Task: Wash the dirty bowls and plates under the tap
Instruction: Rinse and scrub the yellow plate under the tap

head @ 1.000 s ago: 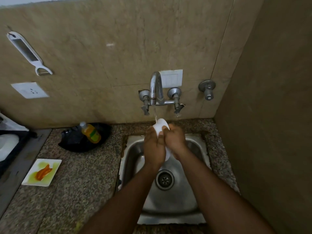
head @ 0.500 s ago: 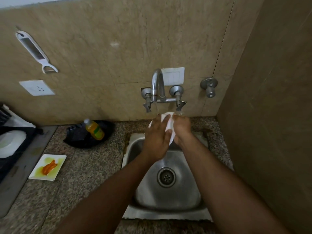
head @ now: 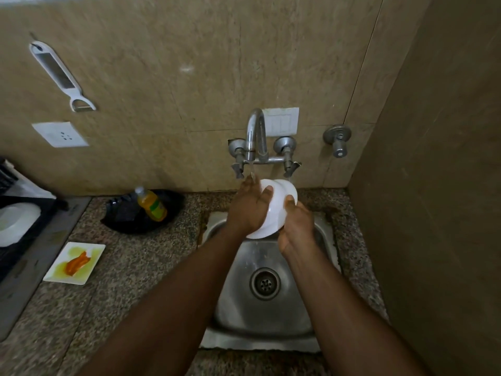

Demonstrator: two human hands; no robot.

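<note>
A white bowl is held tilted above the steel sink, just under the running tap. My left hand lies flat against the bowl's left side with straight fingers, and water falls on its fingertips. My right hand grips the bowl from the right, thumb over its base. A dirty square white plate with orange and yellow smears lies on the counter at the left.
A bottle of yellow-orange liquid leans on a black bag beside the sink. A black rack holding a white dish is at the far left. A peeler hangs on the wall. A side wall stands close on the right.
The bowl has turned so its base and outer side show more. My left hand slid up its side into the water stream, and my right hand shifted lower on the right.
</note>
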